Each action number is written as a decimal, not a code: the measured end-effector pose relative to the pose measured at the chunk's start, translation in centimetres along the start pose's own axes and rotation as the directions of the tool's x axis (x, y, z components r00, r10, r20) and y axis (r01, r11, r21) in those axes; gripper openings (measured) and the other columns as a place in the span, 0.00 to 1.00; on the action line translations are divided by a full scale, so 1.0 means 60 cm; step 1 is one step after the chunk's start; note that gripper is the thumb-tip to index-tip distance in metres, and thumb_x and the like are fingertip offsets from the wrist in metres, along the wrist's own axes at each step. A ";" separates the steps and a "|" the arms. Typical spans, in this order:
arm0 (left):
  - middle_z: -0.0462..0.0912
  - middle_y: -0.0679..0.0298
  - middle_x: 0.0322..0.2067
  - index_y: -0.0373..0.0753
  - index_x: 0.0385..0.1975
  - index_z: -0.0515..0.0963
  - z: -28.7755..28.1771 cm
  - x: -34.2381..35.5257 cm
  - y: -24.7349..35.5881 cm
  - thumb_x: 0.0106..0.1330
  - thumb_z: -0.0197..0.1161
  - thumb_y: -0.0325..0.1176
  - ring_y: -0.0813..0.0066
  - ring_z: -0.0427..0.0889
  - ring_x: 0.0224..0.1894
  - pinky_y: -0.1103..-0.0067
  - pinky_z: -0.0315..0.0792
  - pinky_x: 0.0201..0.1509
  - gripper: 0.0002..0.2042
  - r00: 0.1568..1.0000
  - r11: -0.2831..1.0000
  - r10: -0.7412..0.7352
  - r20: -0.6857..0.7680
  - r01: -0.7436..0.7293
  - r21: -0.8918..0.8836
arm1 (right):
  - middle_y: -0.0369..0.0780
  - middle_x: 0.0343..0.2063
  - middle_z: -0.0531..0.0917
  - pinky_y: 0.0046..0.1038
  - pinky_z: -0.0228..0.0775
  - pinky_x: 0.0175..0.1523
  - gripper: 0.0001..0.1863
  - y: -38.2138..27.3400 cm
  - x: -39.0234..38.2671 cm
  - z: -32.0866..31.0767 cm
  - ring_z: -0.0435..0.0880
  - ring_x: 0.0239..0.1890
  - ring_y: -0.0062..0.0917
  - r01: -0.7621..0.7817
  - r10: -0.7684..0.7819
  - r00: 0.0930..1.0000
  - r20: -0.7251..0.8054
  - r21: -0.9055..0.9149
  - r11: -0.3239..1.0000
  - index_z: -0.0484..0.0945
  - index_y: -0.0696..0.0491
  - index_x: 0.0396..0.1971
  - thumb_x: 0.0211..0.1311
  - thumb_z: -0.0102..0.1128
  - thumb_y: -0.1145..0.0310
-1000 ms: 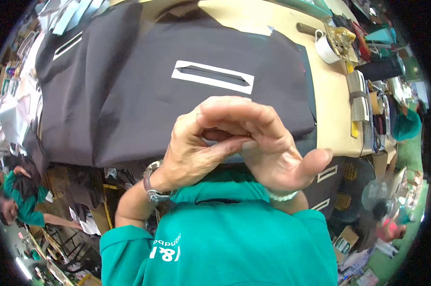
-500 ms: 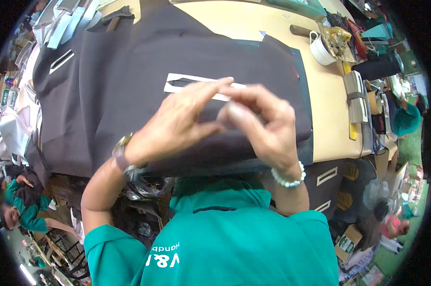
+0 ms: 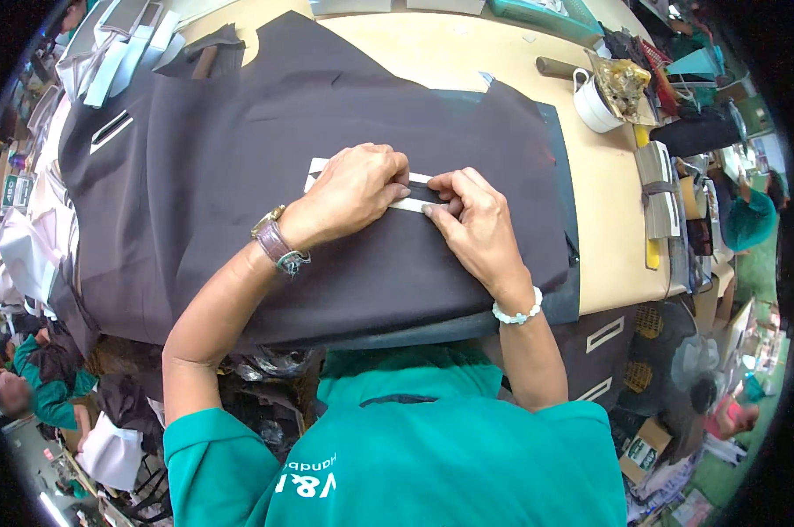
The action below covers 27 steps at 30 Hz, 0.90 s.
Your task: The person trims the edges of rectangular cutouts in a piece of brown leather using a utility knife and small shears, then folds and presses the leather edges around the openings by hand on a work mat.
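Observation:
A large dark brown sheet of leather or cloth (image 3: 239, 114) is spread over the table. On it lies a narrow white strip (image 3: 407, 205) framing a long dark slot. My left hand (image 3: 357, 189) rests across the strip's middle, fingers curled and thumb against the slot's edge. Close beside it, my right hand (image 3: 476, 215) pinches the strip's right end, with thumb on the near side and fingertips on the far side. Under my left palm part of the strip is hidden. Another white-framed slot (image 3: 111, 132) shows at the sheet's far left.
A dark green board (image 3: 566, 176) shows beneath the sheet's right side. Right of it stand a white cup (image 3: 595, 107), a hammer-like handle (image 3: 557, 67) and a banded stack of pale strips (image 3: 657, 189). Pale strap pieces (image 3: 120, 61) lie far left. A co-worker (image 3: 50, 378) sits at left.
Both hands have come down from above the sheet onto the white strip, their fingers closing at its middle and right end. The co-worker at left has shifted and now has a white piece nearby.

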<state>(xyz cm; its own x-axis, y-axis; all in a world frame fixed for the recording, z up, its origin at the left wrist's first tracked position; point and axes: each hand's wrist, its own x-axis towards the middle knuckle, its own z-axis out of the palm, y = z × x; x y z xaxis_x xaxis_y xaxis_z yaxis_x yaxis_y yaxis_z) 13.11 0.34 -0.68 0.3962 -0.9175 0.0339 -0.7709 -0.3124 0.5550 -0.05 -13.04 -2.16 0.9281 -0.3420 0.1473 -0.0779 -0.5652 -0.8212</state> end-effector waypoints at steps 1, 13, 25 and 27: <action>0.76 0.56 0.26 0.34 0.26 0.73 0.000 0.001 0.000 0.55 0.59 0.28 0.59 0.76 0.33 0.68 0.69 0.38 0.05 1.000 1.000 0.023 0.006 -0.023 0.009 | 0.43 0.28 0.76 0.33 0.71 0.36 0.10 -0.002 0.000 -0.001 0.78 0.29 0.35 -0.004 0.004 1.000 0.000 0.008 1.000 0.76 0.59 0.31 0.47 0.62 0.76; 0.77 0.56 0.27 0.33 0.34 0.76 -0.020 -0.010 -0.006 0.56 0.61 0.28 0.61 0.77 0.32 0.71 0.70 0.37 0.09 0.996 0.967 -0.005 0.086 0.027 -0.252 | 0.40 0.30 0.74 0.33 0.69 0.41 0.12 0.005 -0.004 0.000 0.74 0.35 0.34 0.157 -0.175 0.983 -0.061 -0.226 0.961 0.79 0.56 0.33 0.44 0.65 0.73; 0.77 0.61 0.25 0.37 0.28 0.81 -0.007 -0.022 -0.036 0.52 0.65 0.31 0.65 0.77 0.30 0.73 0.70 0.35 0.06 0.984 0.976 0.169 -0.065 -0.176 -0.129 | 0.43 0.40 0.75 0.31 0.67 0.48 0.12 0.005 0.011 -0.039 0.74 0.44 0.34 0.073 -0.053 0.994 0.099 -0.208 0.975 0.80 0.57 0.32 0.48 0.64 0.67; 0.76 0.61 0.24 0.38 0.28 0.81 -0.006 -0.021 -0.032 0.51 0.65 0.31 0.65 0.76 0.30 0.72 0.70 0.35 0.06 0.980 0.975 0.184 -0.071 -0.191 -0.118 | 0.43 0.43 0.74 0.32 0.66 0.50 0.15 0.016 0.015 -0.023 0.73 0.47 0.35 0.179 -0.210 0.977 -0.031 -0.414 0.893 0.79 0.55 0.37 0.48 0.64 0.66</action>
<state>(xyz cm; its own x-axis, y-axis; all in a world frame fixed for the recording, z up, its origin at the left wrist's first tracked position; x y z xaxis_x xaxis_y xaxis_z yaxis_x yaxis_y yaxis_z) 14.29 2.16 -1.51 0.2823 -0.9395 0.1940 -0.7683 -0.1003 0.6322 0.23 -14.91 -2.07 0.9122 -0.2383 0.3334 -0.0540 -0.8764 -0.4785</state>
